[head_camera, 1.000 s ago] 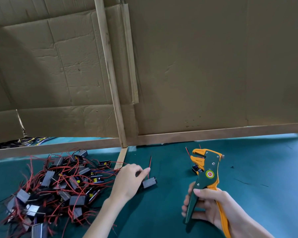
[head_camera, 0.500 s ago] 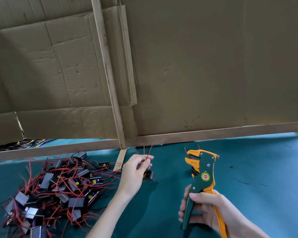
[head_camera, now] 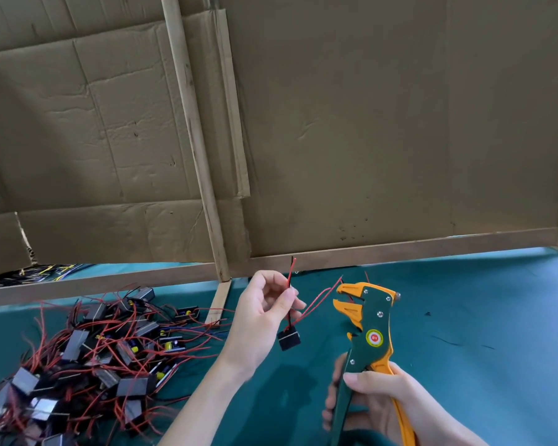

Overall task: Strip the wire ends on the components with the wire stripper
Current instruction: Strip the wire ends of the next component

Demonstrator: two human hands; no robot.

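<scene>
My left hand [head_camera: 261, 320] pinches the red and black wires of one small black component [head_camera: 289, 340], which hangs below my fingers above the green mat. The wire ends stick up above my fingertips, and another red wire of it arcs right toward the stripper's jaws. My right hand [head_camera: 384, 403] grips the handles of the green and orange wire stripper [head_camera: 368, 329], held upright with its orange jaws open and pointing left, a little to the right of the component.
A pile of several black components with red wires [head_camera: 87, 358] lies on the green mat [head_camera: 480, 317] at the left. A cardboard wall on a wooden frame [head_camera: 400, 246] closes the back. A short wooden slat [head_camera: 218, 302] lies near the pile.
My left hand has lifted the component off the mat by its wires and brought it right, toward the stripper. The stripper stays upright in my right hand.
</scene>
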